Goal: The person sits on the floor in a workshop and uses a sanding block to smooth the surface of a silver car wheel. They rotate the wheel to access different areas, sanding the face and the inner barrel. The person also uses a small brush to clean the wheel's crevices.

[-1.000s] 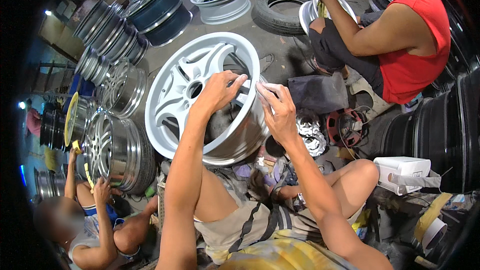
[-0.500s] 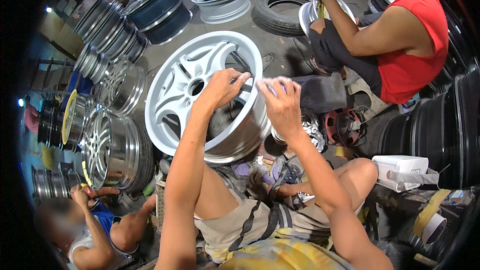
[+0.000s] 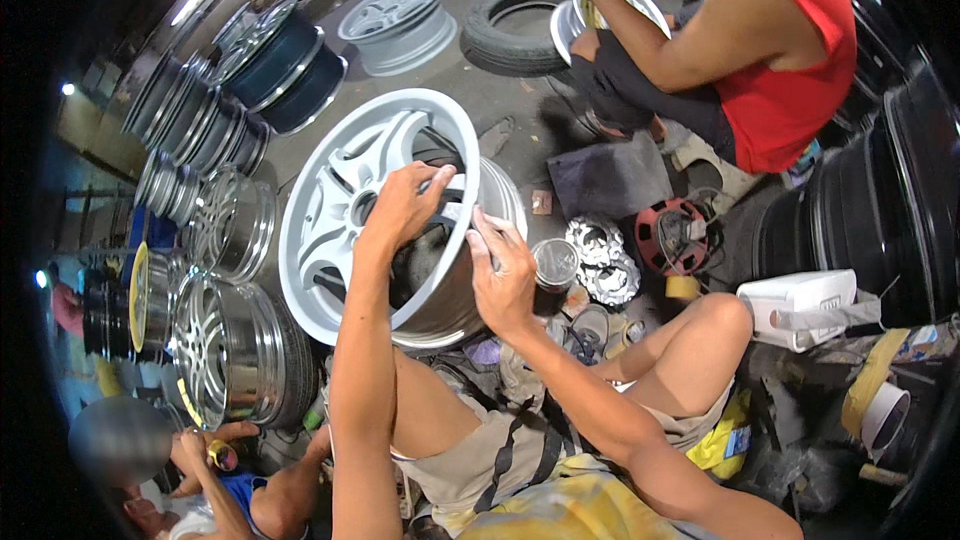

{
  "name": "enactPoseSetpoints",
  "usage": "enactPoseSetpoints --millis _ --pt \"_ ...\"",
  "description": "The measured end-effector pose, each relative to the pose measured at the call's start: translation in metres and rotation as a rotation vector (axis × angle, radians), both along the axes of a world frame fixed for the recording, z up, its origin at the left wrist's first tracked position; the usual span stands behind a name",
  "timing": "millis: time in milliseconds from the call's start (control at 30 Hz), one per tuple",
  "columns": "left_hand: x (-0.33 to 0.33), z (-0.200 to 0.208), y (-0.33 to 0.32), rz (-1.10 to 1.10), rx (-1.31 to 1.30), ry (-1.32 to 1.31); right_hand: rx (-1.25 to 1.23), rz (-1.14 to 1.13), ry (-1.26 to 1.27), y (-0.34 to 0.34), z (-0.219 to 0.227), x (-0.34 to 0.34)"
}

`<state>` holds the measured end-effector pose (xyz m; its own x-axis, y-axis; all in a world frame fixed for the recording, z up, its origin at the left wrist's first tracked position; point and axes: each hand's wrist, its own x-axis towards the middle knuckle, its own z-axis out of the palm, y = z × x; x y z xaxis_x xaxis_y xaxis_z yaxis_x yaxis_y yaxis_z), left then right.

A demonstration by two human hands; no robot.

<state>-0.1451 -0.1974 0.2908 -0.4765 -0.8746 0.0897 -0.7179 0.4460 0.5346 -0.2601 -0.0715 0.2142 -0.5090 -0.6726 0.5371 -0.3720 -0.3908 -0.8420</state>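
A light grey alloy wheel rim (image 3: 398, 145) stands tilted in front of my legs, its spoked face turned up and to the left. My left hand (image 3: 402, 208) is closed over a spoke near the hub, its thumb stretched toward the outer lip. At the lip's right side is my right hand (image 3: 502, 278), its fingers drawn together and their whitish tips touching the edge. Whether a small thing is pinched in them, I cannot make out. Just right of that hand sit a clear-lidded round container (image 3: 555, 262) and shiny silver ornate pieces (image 3: 605, 265).
Chrome wheels (image 3: 225, 340) and stacked rims (image 3: 185, 125) line the left. A tyre (image 3: 512, 30) and another grey rim (image 3: 398, 28) lie behind. One person in red (image 3: 790, 50) works at the back right, another person (image 3: 250, 500) at lower left. A white box (image 3: 800, 305) stands near my knee.
My right hand has come down from above the lip to its edge. The left hand stays on the spoke. The whole view has shifted, and the round container now shows fully.
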Motion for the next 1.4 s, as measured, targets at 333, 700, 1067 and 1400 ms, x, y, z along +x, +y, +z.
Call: enactPoseSetpoints --millis 333,700,1067,1400 --pt "0.006 -0.004 -0.003 0.005 -0.034 -0.010 0.107 -0.076 -0.088 0.008 0.004 0.025" --pt "0.003 -0.006 -0.005 -0.004 -0.026 0.074 0.141 -0.121 0.117 -0.001 0.018 0.001" --pt "-0.004 -0.002 -0.003 -0.012 -0.012 -0.011 0.152 -0.112 0.248 -0.023 0.025 -0.026" --pt "0.004 -0.007 -0.008 0.014 0.003 0.013 0.083 -0.089 0.033 -0.007 0.003 0.006"
